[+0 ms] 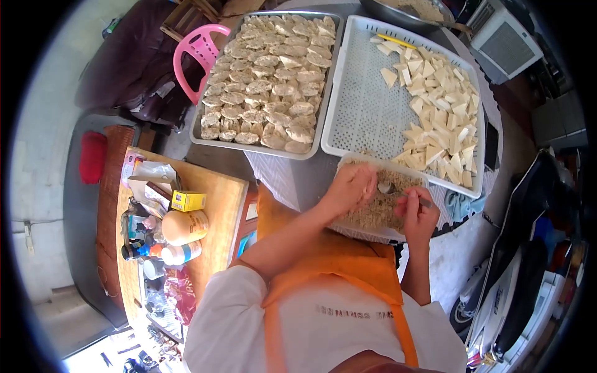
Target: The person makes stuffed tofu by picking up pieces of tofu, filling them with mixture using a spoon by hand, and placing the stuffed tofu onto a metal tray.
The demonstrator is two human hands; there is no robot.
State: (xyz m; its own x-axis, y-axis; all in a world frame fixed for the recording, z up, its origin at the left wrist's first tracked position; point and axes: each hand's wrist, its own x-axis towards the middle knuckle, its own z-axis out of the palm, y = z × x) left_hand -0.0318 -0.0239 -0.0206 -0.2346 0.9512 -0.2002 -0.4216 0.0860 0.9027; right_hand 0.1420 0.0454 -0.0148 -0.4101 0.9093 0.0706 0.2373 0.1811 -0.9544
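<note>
My left hand (354,186) is curled closed over the left side of a white tub (398,234) of brown crumbly filling (364,216). What lies inside its fingers, if anything, is hidden. My right hand (419,214) grips the handle of a metal spoon (387,187) at the tub's right side. The spoon's bowl is over the filling, close to my left fingers. Just beyond the tub, a white perforated tray (360,118) holds many pale triangular pieces (435,102) that look like tofu, heaped on its right side.
A metal tray (194,133) at the left carries rows of filling-coated pieces (267,81). A large metal bowl (413,22) stands behind. At the left, a wooden table (217,205) bears jars and a yellow box (188,201). A pink chair (198,55) is beyond.
</note>
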